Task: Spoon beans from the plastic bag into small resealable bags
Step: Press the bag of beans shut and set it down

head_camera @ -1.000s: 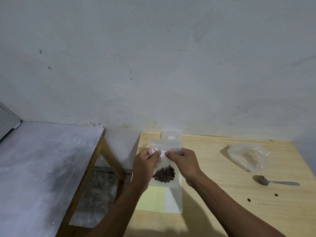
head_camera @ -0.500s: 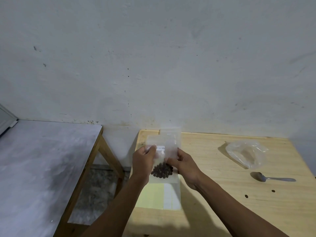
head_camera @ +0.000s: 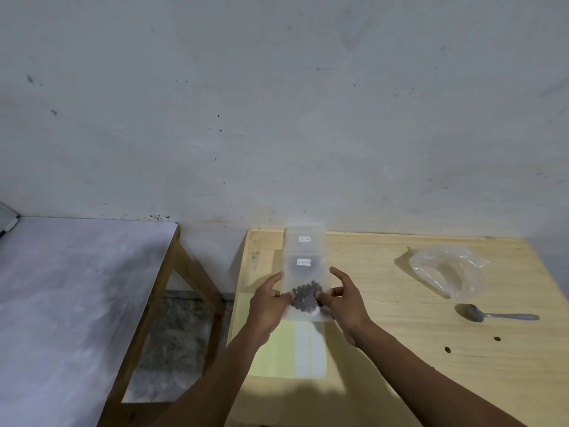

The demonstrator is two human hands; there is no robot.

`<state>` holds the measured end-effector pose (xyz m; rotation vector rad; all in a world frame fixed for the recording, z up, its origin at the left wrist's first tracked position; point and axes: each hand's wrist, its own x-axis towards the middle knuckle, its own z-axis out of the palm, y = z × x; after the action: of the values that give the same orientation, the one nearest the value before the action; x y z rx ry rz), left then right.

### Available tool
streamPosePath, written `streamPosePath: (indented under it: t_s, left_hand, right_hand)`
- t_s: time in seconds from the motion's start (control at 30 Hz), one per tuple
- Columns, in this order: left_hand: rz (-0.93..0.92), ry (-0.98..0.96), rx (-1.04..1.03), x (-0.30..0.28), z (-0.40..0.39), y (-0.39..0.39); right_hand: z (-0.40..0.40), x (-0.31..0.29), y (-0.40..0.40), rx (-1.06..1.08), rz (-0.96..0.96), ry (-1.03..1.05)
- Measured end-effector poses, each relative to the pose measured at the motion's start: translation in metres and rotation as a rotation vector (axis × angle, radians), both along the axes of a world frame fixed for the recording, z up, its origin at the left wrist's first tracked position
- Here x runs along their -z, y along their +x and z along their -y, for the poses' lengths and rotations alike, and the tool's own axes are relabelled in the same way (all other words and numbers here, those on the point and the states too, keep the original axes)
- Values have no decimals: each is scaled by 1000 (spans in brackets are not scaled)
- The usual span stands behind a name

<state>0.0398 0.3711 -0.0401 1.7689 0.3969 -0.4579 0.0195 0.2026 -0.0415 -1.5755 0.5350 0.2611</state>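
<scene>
i had the small resealable bag (head_camera: 306, 282) between both hands, low over the near left part of the wooden tabletop (head_camera: 400, 349), its clump of dark beans (head_camera: 304, 298) sunk to the bottom. my left hand (head_camera: 269, 306) pinched the bag's left edge level with the beans, thumb on the front. my right hand (head_camera: 345, 303) pinched the right edge at about the same height, with the forefinger lifted clear above it. behind this bag lay a second small bag (head_camera: 304, 240) with a white label, flat near the wall; whether the two touched i could not tell. under my wrists sat a pale yellow and white sheet (head_camera: 277, 349).

i judged the step to be laying the filled bag down with the other one. to do it well i wanted the top edge kept level, the beans kept low and away from the seal, and both pinches released together once the bag lay flat. i could not tell from here whether the seal was fully pressed, so it was worth running a thumb along it first.

the big plastic bag (head_camera: 446, 269) sat slack far right, looking almost empty, with the spoon (head_camera: 492, 314) just in front of it and two stray beans (head_camera: 448, 350) nearer me.
</scene>
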Motion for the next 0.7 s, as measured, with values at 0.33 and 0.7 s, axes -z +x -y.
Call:
streamPosePath:
  t_s: [0.33,0.7]
  left_hand:
    - [138,286,52,-4,28,68]
    - [141,392,75,21,38,86]
  right_hand:
    - [8,7,75,-123,2,-301]
    - [11,18,94,-259,-95,-447]
